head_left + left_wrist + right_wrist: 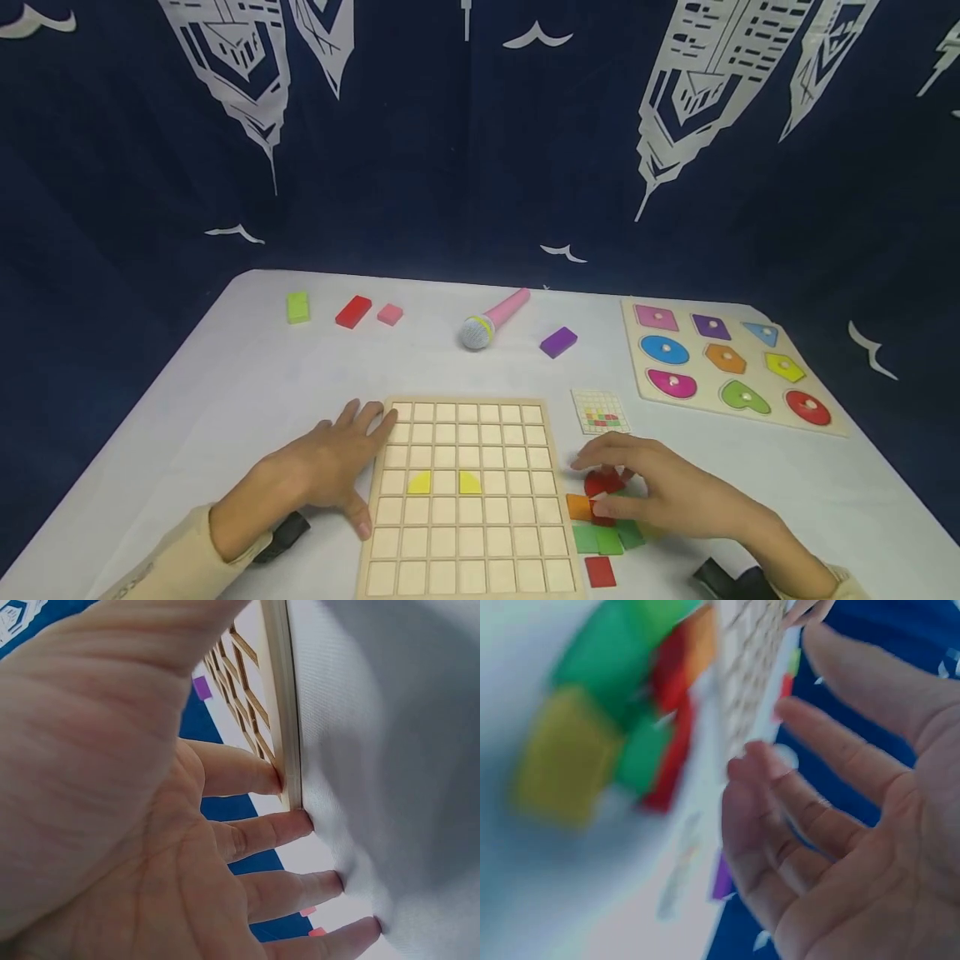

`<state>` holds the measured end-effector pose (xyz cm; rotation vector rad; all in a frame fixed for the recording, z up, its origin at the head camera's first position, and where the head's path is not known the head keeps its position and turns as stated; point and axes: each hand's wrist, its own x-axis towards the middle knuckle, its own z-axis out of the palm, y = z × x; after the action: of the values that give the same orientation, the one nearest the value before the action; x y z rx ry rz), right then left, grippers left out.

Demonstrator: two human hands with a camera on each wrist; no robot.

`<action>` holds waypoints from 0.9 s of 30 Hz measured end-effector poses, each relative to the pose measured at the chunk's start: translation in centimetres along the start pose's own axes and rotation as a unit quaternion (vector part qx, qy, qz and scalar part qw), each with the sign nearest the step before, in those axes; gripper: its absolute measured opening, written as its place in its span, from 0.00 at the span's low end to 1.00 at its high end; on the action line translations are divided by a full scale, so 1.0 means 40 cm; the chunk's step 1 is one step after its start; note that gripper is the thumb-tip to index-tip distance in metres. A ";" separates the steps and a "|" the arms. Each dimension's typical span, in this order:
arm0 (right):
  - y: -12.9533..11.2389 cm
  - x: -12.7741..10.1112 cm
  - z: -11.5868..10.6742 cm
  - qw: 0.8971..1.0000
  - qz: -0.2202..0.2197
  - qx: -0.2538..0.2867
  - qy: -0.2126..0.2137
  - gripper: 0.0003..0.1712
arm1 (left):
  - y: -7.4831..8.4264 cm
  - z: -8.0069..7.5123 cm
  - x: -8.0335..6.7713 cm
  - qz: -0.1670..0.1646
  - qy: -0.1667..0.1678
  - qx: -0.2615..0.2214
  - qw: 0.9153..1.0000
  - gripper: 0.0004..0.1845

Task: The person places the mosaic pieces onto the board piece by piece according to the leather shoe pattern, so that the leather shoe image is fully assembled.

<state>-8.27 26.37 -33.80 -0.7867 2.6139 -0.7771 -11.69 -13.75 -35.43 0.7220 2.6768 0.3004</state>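
The wooden grid board (473, 541) is set flat on the white table (225, 400), between the two hands. Two yellow tiles (419, 483) are laid in one row of it, with one bare square left between them. The board's left side is touched by the left hand (330, 462); its fingers are spread apart, with the thumb low and the first finger up at the corner.

Just beside the board's right side, a loose pile is partly covered by the right hand (667, 483). In it red tiles (600, 482), an orange tile (578, 507) and green tiles (609, 541) can be seen. The right hand's fingers are held apart, and no tile is seen between them; whether one is touched cannot be told.

The step in hand seems to be the choosing of a tile. For the next move, one piece would need to be pinched by thumb and finger without the others being pushed about.

Past the pile, a small card (599, 412) with a coloured grid is placed. Farther off, a shape puzzle (697, 354) and a pink toy microphone (495, 321) are laid.
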 end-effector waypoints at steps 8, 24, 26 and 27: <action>0.078 0.001 0.025 0.979 0.093 0.179 -0.020 0.22 | -0.001 -0.001 0.001 -0.001 -0.006 -0.002 1.000 0.75; 0.061 0.025 0.075 0.979 0.118 0.163 0.022 0.21 | 0.000 0.004 0.004 -0.005 -0.001 0.011 1.000 0.76; 0.058 0.026 0.077 0.981 0.118 0.155 0.026 0.20 | 0.001 0.003 0.003 -0.004 0.000 0.011 1.000 0.76; 0.056 0.025 0.078 0.981 0.120 0.148 0.029 0.20 | 0.001 0.003 0.003 -0.003 0.000 0.010 1.000 0.76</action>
<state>-8.71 26.08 -37.73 -0.3641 2.4955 -1.0935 -11.75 -13.65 -35.55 0.7188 2.6857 0.2732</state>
